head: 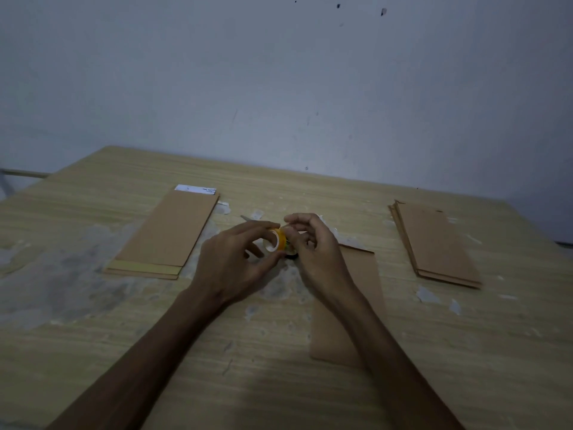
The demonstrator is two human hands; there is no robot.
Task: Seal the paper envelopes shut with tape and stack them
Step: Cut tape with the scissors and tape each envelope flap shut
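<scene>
I see my left hand (235, 259) holding the yellow tape roll (275, 240) above the table (93, 336), fingers curled round it. My right hand (313, 246) pinches at the roll's edge. One envelope (369, 274) lies under my right wrist, a pile (167, 234) on the left, a stack (434, 243) on the right.

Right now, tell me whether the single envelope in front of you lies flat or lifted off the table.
Flat. The single envelope lies spread on the table, partly under the right forearm; neither hand holds it.
</scene>
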